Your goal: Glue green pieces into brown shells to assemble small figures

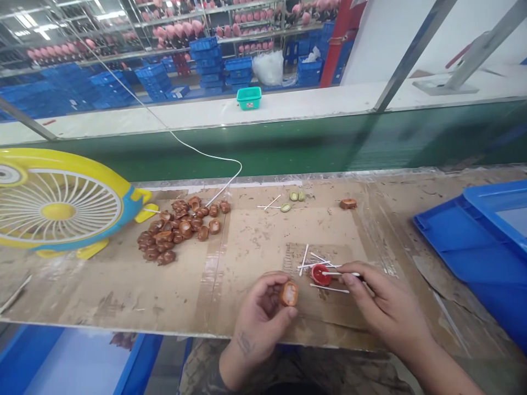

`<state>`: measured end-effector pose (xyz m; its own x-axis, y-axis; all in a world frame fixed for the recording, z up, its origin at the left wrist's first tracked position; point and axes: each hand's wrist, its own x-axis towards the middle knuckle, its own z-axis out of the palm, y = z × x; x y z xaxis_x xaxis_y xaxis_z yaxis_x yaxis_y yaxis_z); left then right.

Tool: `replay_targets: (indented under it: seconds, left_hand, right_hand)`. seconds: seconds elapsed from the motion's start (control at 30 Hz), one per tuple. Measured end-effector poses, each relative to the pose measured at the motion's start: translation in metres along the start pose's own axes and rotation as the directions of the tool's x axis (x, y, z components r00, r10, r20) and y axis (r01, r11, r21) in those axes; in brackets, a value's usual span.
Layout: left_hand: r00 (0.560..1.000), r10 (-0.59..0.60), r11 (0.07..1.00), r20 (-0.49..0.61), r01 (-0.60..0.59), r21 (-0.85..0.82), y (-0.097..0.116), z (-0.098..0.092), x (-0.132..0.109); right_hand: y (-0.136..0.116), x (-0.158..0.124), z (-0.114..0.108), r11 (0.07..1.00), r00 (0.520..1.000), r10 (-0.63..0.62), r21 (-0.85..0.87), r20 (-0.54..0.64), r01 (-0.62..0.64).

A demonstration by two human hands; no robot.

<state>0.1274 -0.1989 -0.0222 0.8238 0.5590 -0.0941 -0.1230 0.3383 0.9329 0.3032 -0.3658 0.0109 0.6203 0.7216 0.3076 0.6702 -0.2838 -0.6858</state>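
Note:
My left hand (263, 310) holds a small brown moulded piece (290, 294) between thumb and fingers, its pale hollow side facing up. In my right hand (382, 307) a cotton swab (343, 274) is pinched, its tip inside a small red cup (318, 281). The cup's inside is red; whether liquid is in it I cannot tell. Several loose cotton swabs (303, 260) lie around the cup on the cardboard. A pile of similar brown pieces (181, 226) sits to the left, and a lone brown piece (348, 204) lies at the back right.
A yellow fan (57, 206) stands at the left. Small green pieces (285, 207) and two swabs lie farther back. A blue bin (465, 219) is at the right, another blue bin (140, 362) below the table's front left edge. A white cable (206, 155) crosses the back.

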Motion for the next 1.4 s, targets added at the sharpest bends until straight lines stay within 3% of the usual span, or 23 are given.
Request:
replay_targets:
  seconds: [0.23,0.4,0.5,0.6,0.87,1.0,1.13,1.27,1.4]
  left_hand:
    - [0.997,0.069,0.996,0.041,-0.071,0.049,-0.012,0.0,0.005]
    - [0.995,0.089,0.993,0.053,-0.093,0.078,-0.016,0.0,0.004]
    - [0.989,0.124,0.988,0.083,-0.131,0.085,-0.018,-0.001,0.003]
    - [0.984,0.149,0.981,0.102,-0.159,0.106,-0.018,-0.001,0.003]
    - [0.977,0.172,0.969,0.122,-0.19,0.159,-0.015,0.0,0.003]
    - [0.975,0.17,0.961,0.142,-0.196,0.194,-0.011,0.0,0.004]
    - [0.989,0.104,0.986,0.101,-0.116,0.12,-0.013,0.001,0.003]
    - [0.995,0.086,0.995,0.053,-0.088,0.036,-0.018,0.001,0.003]
    - [0.991,0.122,0.993,0.064,-0.121,-0.01,-0.02,0.0,0.004]
  right_hand:
    - [0.003,-0.005,-0.002,0.999,0.999,0.035,-0.025,0.021,-0.034]
    - [-0.007,-0.012,0.003,0.981,0.981,0.158,0.136,-0.113,-0.142]
    - [-0.019,-0.016,0.009,0.937,0.985,0.166,0.317,-0.041,-0.144]
    - [-0.028,-0.016,0.017,0.924,0.994,0.104,0.365,0.045,-0.113]
    - [-0.03,-0.015,0.026,0.935,0.984,0.06,0.337,0.167,-0.114]
    - [-0.029,-0.015,0.026,0.954,0.993,0.041,0.291,0.11,-0.072]
    - [-0.022,-0.015,0.022,0.96,0.997,0.065,0.27,0.038,-0.073]
    - [-0.007,-0.007,0.016,0.986,0.987,0.141,0.104,-0.08,-0.132]
    - [0.004,0.002,0.016,0.994,0.994,0.103,-0.03,-0.031,-0.104]
